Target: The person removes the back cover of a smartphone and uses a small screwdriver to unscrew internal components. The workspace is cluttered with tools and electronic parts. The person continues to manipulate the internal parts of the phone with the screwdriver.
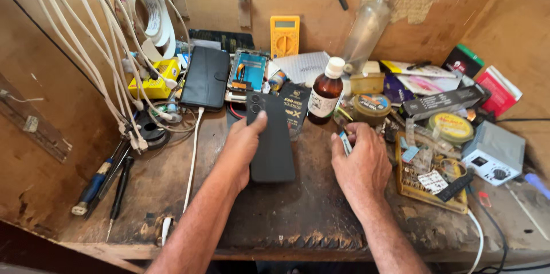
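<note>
A black smartphone (271,142) is lying back-up near the middle of the scorched wooden workbench (298,216), its camera cluster pointing away from the person. It is steadied by the left hand (240,151), whose palm is laid along the phone's left edge while the fingers are spread flat over its upper part; nothing is clasped, the phone is only pressed down. The right hand (361,162) is closed narrowly around a small thin tool or card with a pale blue tip (345,142), held just right of the phone and apart from it; what the tool is exactly cannot be told. The step in hand appears to be the opening of the phone's back, and it is judged to be done best if the phone is kept flat and still under the left palm while the thin tip is brought to the seam at a shallow angle, so that the cover is not gouged. Care is called for near the brown glass bottle with a white cap (325,93), which stands just beyond the phone's top right corner and could be tipped by a careless elbow or wrist. A black wallet case (205,77) and an opened device with a blue interior (248,71) are lying further back, well clear of the work.
</note>
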